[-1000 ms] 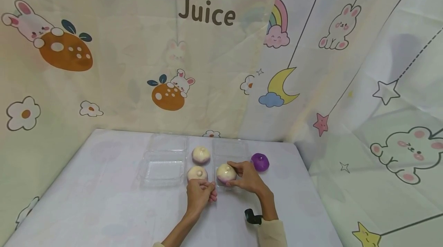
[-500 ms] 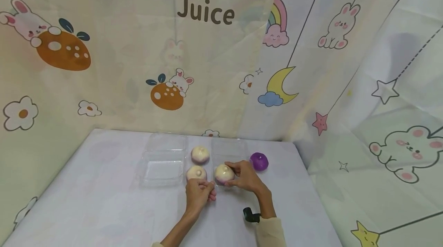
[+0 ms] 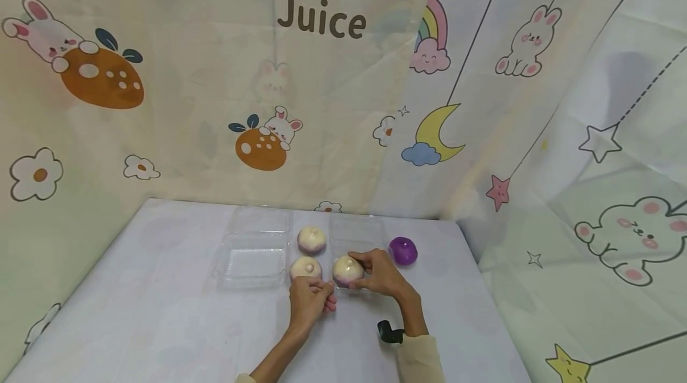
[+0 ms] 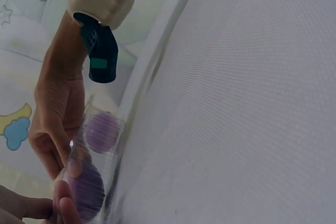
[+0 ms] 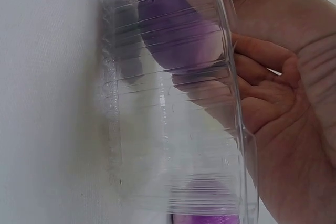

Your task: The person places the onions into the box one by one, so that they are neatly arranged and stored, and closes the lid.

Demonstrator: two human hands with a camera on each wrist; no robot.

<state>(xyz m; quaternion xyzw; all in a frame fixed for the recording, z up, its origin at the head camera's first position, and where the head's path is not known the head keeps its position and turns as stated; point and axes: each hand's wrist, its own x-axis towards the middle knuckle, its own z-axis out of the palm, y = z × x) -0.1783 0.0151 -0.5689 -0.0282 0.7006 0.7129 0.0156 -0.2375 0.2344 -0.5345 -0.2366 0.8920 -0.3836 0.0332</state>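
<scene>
A person's right hand (image 3: 382, 275) grips a white-and-purple bun (image 3: 347, 270) inside the near half of a clear plastic clamshell box (image 3: 356, 234) at mid-desk, thumb over the bun's top & fingers curled round its right side; the left hand (image 3: 309, 300) pinches the box's near-left corner w/ fingertips, fingers together, steadying it. Vs. a second ago little has changed: both hands keep the same hold, the bun has only eased a touch leftward in the tray and sits low w/in its walls, so by the look of it the bun is being settled into the box, not lifted out. The right-wrist view shows the bun's purple underside (image 5: 178, 22) through the ribbed clear wall, the palm (image 5: 294, 119) close beside it; the left-wrist view catches the same box edge-on w/ fingertips (image 4: 62, 203) at its rim. Two more white buns lie on the desk just left of the box, one near (image 3: 306, 267), one farther back (image 3: 312, 240); a solid purple bun (image 3: 403, 250) lies just right of it. A second clear clamshell box (image 3: 252, 255) stands open to the left, nothing in it. A black wrist device (image 3: 390, 333) shows at the right cuff. The desk (image 3: 161, 311) wears a pale lilac cloth; cartoon curtains (image 3: 322, 73) w/ rabbits, moon, stars & the word "Juice" hang behind & to the right.
</scene>
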